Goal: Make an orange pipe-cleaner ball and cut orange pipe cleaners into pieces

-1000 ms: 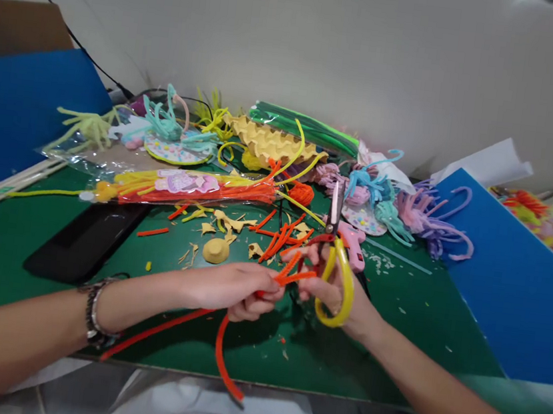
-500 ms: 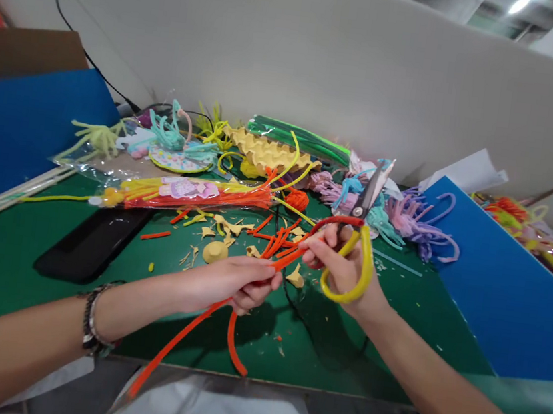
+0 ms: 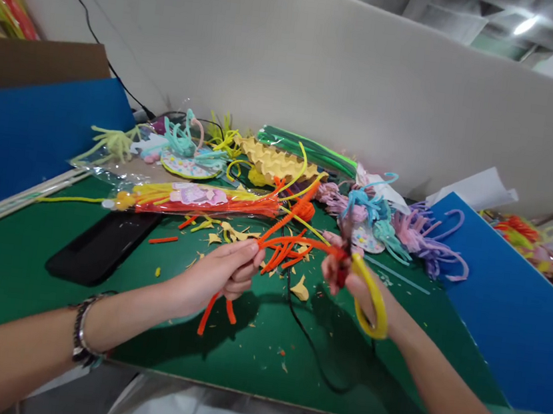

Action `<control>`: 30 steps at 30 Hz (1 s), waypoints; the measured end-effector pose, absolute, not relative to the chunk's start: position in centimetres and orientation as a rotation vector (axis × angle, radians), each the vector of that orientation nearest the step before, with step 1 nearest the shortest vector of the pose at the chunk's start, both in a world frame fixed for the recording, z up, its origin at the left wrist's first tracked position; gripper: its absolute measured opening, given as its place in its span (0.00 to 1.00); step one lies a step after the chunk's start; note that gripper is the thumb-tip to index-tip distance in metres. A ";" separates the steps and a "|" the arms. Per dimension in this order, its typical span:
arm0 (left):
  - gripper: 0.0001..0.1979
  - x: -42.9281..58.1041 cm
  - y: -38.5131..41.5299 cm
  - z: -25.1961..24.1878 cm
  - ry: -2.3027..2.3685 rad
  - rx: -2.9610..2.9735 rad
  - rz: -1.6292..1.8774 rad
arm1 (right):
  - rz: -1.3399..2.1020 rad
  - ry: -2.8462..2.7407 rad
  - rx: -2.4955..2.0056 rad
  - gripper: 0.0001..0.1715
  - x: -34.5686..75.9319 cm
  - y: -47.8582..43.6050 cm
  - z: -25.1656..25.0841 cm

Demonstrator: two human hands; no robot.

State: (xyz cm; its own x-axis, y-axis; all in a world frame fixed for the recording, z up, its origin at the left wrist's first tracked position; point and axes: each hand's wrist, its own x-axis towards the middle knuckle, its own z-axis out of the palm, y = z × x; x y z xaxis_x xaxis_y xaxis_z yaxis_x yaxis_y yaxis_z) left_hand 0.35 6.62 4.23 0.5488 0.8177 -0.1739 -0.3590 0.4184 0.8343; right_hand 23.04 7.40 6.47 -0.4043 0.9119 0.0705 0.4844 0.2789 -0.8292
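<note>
My left hand [image 3: 221,267] is closed around orange pipe cleaners [image 3: 282,218]. Two of their ends hang below the fist, and the longer parts rise out past the thumb. One strand bends across to my right hand [image 3: 355,285], whose blurred fingertips pinch near its end, beside something dark red. That same hand holds scissors [image 3: 373,309] by a yellow handle looped around it, with smeared blades pointing up and away. Cut orange pieces [image 3: 277,259] and beige scraps [image 3: 300,289] lie on the green tabletop [image 3: 258,359] behind and between the hands.
A black phone [image 3: 100,249] lies at left, near a clear bag of yellow and orange pipe cleaners [image 3: 196,200]. Pastel pipe-cleaner bundles [image 3: 405,226] and a beige egg-carton-like piece [image 3: 277,160] line the back. Blue panels [image 3: 487,293] flank the right and left.
My hands have drawn apart, the left going left and the right going right with the scissors. The pipe cleaners' hanging ends are shorter, and more length now sticks up past the left thumb.
</note>
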 end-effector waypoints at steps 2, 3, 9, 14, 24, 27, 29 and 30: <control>0.15 0.7 6.6 4.4 0.588 0.758 0.855 | 1.007 -2.253 -1.275 0.27 23.0 6.7 6.7; 0.15 0.9 6.6 4.5 0.567 0.708 0.885 | 0.996 -2.331 -1.294 0.26 22.9 6.4 6.8; 0.18 1.6 6.6 5.6 0.454 0.455 1.020 | 0.999 -2.493 -1.291 0.31 22.3 6.2 6.9; 0.19 1.3 6.6 5.6 0.435 0.366 1.075 | 1.113 -2.425 -1.174 0.33 23.0 6.4 6.4; 0.18 1.3 6.8 6.5 0.426 0.302 1.162 | 0.990 -2.503 -1.325 0.43 22.3 6.4 5.8; 0.15 1.9 6.6 5.6 0.515 0.418 1.089 | 0.957 -2.459 -1.258 0.41 22.0 6.7 6.0; 0.13 2.5 6.1 4.7 0.571 0.506 1.009 | 0.935 -2.444 -1.210 0.38 21.6 6.8 6.2; 0.13 2.8 5.9 4.3 0.581 0.544 0.968 | 0.929 -2.444 -1.186 0.36 21.5 6.9 6.3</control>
State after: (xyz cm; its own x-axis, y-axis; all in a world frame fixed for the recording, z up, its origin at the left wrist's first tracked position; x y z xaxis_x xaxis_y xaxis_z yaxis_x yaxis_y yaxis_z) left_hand 2.77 5.87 4.28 0.4419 0.8722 -0.2099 -0.5957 0.4603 0.6583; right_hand 21.46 6.94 6.31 -0.6285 0.7770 -0.0349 0.6039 0.4592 -0.6515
